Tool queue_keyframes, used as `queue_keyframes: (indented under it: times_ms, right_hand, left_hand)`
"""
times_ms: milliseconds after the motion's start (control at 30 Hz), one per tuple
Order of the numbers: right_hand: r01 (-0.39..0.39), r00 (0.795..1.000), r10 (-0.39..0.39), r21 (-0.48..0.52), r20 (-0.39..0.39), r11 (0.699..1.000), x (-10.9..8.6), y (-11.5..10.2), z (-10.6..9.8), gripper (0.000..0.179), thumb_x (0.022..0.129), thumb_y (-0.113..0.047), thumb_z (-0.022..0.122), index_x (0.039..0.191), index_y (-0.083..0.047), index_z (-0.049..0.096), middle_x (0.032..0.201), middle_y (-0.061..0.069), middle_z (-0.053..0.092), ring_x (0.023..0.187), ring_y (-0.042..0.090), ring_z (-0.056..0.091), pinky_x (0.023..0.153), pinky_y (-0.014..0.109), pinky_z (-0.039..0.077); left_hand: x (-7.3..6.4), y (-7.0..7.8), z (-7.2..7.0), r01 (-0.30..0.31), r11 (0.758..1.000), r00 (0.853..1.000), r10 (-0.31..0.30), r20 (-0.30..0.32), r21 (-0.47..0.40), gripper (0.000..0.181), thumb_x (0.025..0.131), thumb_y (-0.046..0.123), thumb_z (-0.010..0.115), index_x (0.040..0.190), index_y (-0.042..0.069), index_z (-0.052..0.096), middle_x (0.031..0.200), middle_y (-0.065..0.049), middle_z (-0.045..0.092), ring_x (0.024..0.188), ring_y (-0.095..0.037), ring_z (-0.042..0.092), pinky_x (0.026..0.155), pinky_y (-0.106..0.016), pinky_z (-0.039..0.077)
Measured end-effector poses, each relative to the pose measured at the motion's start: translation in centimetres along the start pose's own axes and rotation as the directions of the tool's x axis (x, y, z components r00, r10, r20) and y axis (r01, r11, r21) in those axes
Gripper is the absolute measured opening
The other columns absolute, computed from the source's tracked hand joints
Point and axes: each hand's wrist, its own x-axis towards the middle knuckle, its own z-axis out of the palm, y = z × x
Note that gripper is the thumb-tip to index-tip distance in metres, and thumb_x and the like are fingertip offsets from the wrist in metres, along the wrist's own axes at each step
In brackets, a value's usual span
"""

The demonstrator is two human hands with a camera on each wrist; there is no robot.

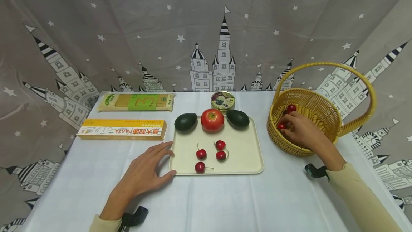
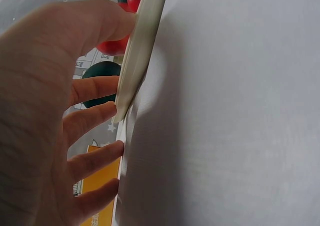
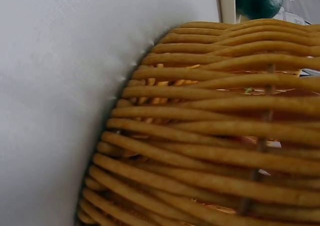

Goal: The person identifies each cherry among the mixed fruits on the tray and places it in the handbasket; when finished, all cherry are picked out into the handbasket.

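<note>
In the head view my left hand (image 1: 145,169) touches the left edge of a cream tray (image 1: 238,164), its thumb near the front corner and its fingers spread. The left wrist view shows thumb and fingertips against the tray's rim (image 2: 142,41). Several red cherries (image 1: 201,154) with stems lie on the tray, below a tomato (image 1: 212,120) flanked by two avocados (image 1: 185,122). My right hand (image 1: 300,130) reaches inside a yellow wicker basket (image 1: 289,148), fingers curled about a cherry (image 1: 281,126). Another cherry (image 1: 291,107) lies beyond. Basket weave (image 3: 200,121) hides this hand in the right wrist view.
A noodle packet (image 1: 138,102) and a yellow pasta box (image 1: 122,129) lie left of the tray. Behind the tray stands a round tin (image 1: 223,100). The basket's tall handle (image 1: 325,64) arches over it. A grey patterned curtain (image 1: 154,20) hangs behind the white tablecloth (image 1: 225,203).
</note>
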Motion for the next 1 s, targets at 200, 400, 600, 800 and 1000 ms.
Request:
queue_keyframes:
  times_ms: [200, 400, 600, 800, 1000]
  right_hand:
    - [0.018, 0.997, -0.021, -0.037, -0.071, 0.999, -0.3, -0.4, -0.5, 0.028, 0.096, -0.014, 0.080, 0.122, -0.006, 0.075, 0.116, 0.017, 0.070, 0.097, 0.034, 0.071, 0.084, 0.057, 0.061]
    - [0.073, 0.980, -0.074, -0.015, -0.185, 0.997, -0.3, -1.5, -1.0, 0.028, 0.096, -0.014, 0.081, 0.122, -0.006, 0.075, 0.107, 0.013, 0.070, 0.088, 0.030, 0.069, 0.076, 0.051, 0.060]
    - [0.131, 0.950, -0.129, -0.014, -0.283, 0.991, -0.2, -3.8, -0.8, 0.027, 0.093, -0.015, 0.083, 0.118, -0.006, 0.075, 0.103, 0.011, 0.072, 0.082, 0.027, 0.067, 0.070, 0.044, 0.059]
    - [0.218, 0.920, -0.206, 0.000, -0.332, 0.976, 0.1, -6.0, 0.7, 0.026, 0.093, -0.015, 0.084, 0.117, -0.008, 0.076, 0.103, 0.007, 0.072, 0.078, 0.020, 0.065, 0.067, 0.038, 0.060]
    - [0.294, 0.908, -0.276, 0.012, -0.315, 0.956, 0.9, -8.1, 1.9, 0.029, 0.091, -0.013, 0.087, 0.117, -0.007, 0.076, 0.106, 0.011, 0.074, 0.087, 0.025, 0.073, 0.068, 0.038, 0.061]
  left_hand:
    - [0.1, 0.0, 0.0, -0.001, 1.000, 1.000, 0.001, -0.007, 0.003, 0.050, 0.086, 0.054, 0.083, 0.124, 0.025, 0.070, 0.162, -0.001, 0.054, 0.144, -0.032, 0.054, 0.101, -0.059, 0.057]
    - [0.1, 0.0, -0.1, 0.014, 1.000, 1.000, -0.014, 0.019, -0.001, 0.052, 0.086, 0.055, 0.083, 0.126, 0.025, 0.070, 0.164, -0.001, 0.052, 0.146, -0.031, 0.052, 0.105, -0.059, 0.055]
    - [0.1, 0.0, 0.0, 0.003, 1.000, 1.000, -0.003, 0.007, -0.004, 0.051, 0.086, 0.054, 0.083, 0.125, 0.024, 0.070, 0.164, -0.001, 0.052, 0.146, -0.032, 0.053, 0.104, -0.059, 0.056]
    - [0.1, 0.0, 0.0, 0.006, 1.000, 1.000, -0.006, 0.010, -0.005, 0.051, 0.086, 0.054, 0.083, 0.125, 0.025, 0.069, 0.164, -0.001, 0.052, 0.146, -0.032, 0.052, 0.105, -0.059, 0.055]
    - [0.0, 0.1, 0.0, 0.001, 1.000, 1.000, -0.001, 0.002, -0.001, 0.051, 0.086, 0.054, 0.083, 0.125, 0.025, 0.069, 0.163, -0.002, 0.053, 0.145, -0.033, 0.054, 0.103, -0.060, 0.056]
